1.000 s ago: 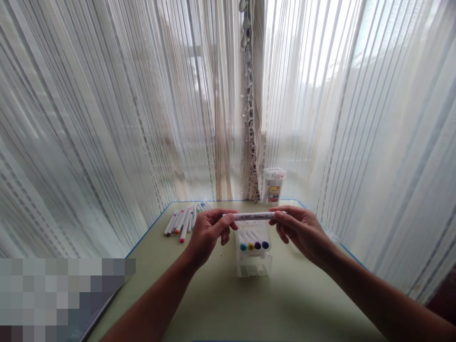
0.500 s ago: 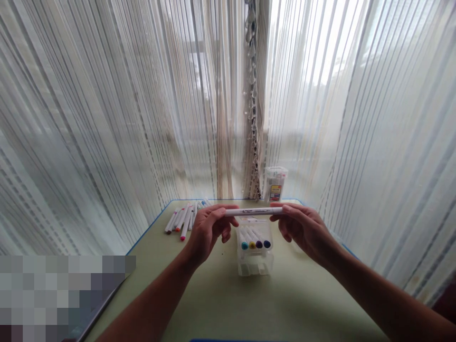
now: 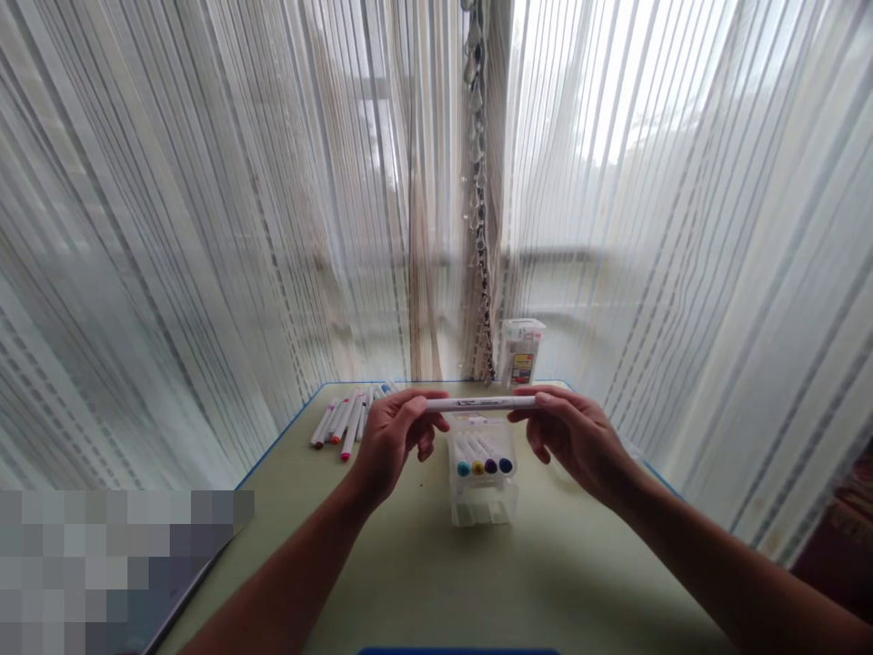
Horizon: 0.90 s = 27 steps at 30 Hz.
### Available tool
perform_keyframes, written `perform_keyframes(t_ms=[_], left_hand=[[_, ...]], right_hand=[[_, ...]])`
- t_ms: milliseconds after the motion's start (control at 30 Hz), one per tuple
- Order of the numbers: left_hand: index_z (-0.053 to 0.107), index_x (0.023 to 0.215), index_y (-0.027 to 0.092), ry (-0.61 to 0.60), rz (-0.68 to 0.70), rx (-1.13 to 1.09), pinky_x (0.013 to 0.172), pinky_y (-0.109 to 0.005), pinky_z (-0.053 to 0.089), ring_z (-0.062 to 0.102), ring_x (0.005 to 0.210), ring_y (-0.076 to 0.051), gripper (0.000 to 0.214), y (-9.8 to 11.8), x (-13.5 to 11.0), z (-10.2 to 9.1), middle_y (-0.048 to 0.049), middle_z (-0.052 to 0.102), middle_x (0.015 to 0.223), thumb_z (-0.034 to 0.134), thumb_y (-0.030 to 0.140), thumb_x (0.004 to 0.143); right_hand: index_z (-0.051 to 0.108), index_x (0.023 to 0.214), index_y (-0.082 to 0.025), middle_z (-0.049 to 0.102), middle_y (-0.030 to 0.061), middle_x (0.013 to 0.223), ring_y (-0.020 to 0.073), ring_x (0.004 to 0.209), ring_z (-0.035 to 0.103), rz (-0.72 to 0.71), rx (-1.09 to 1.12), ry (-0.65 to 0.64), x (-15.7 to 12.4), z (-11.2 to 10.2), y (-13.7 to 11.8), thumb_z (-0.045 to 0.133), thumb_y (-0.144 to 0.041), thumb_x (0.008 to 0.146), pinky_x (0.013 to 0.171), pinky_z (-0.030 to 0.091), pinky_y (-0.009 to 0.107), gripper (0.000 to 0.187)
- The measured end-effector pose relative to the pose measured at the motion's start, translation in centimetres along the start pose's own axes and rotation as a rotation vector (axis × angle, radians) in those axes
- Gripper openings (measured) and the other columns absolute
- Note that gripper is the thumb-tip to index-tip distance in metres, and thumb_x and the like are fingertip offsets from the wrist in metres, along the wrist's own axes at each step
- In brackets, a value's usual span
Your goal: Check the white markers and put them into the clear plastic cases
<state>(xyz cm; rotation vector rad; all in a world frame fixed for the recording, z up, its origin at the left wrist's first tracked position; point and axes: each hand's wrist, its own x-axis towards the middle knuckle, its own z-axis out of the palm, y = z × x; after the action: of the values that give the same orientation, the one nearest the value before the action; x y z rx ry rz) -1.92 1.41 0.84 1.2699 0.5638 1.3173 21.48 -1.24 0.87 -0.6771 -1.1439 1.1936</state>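
1. Spanning the space between both hands, a white marker [image 3: 481,404] is held level above the far end of the open clear plastic marker case [image 3: 484,511].
2. The left hand [image 3: 396,438] pinches one end between thumb and fingers; the right hand [image 3: 574,438] pinches the other. Gripping both ends probably keeps it steady and leaves the printed barrel uncovered.
3. Inside the case, four white markers [image 3: 478,467] lie side by side, their teal, yellow, purple and dark blue ends towards the person, likely so the colours can be told apart.
4. Left of the case, a loose pile of markers [image 3: 351,423] lies on the green table [image 3: 423,582], partly behind the left hand.
5. Beyond the case, slightly right, stands a labelled clear container [image 3: 524,353], upright before the striped sheer curtain [image 3: 205,227].
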Motion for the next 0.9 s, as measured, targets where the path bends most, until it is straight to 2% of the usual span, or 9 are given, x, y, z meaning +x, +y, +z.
perform_keyframes(t_ms=[267, 467, 900], left_hand=[[0.074, 0.101, 0.009, -0.040, 0.068, 0.071, 0.040, -0.020, 0.039, 0.048, 0.044, -0.007, 0.026, -0.43, -0.01, -0.48, -0.0063, 0.071, 0.070, 0.065, 0.029, 0.087], [0.074, 0.099, 0.012, -0.055, 0.100, 0.104, 0.040, -0.018, 0.040, 0.047, 0.044, -0.005, 0.020, -0.44, -0.08, -0.37, -0.0028, 0.069, 0.069, 0.070, 0.026, 0.085], [0.072, 0.097, 0.012, -0.035, 0.099, 0.173, 0.039, -0.018, 0.038, 0.046, 0.043, -0.005, 0.024, -0.50, -0.10, -0.36, -0.0014, 0.067, 0.066, 0.077, 0.029, 0.081]], right_hand=[[0.077, 0.097, -0.016, 0.076, 0.0083, 0.076, 0.0094, 0.043, 0.057, -0.098, -0.081, -0.032, 0.04, -0.62, 0.76, 0.078, -0.033, 0.081, 0.039, 0.044, 0.021, 0.024], [0.076, 0.097, -0.017, 0.073, 0.0045, 0.072, 0.0088, 0.042, 0.057, -0.181, -0.179, -0.009, -0.20, -0.79, 0.86, 0.082, -0.030, 0.079, 0.038, 0.043, 0.021, 0.023], [0.076, 0.093, -0.016, 0.071, 0.0026, 0.066, 0.0081, 0.039, 0.055, -0.200, -0.238, -0.001, -0.19, -0.56, 0.89, 0.084, -0.031, 0.076, 0.038, 0.043, 0.021, 0.024]])
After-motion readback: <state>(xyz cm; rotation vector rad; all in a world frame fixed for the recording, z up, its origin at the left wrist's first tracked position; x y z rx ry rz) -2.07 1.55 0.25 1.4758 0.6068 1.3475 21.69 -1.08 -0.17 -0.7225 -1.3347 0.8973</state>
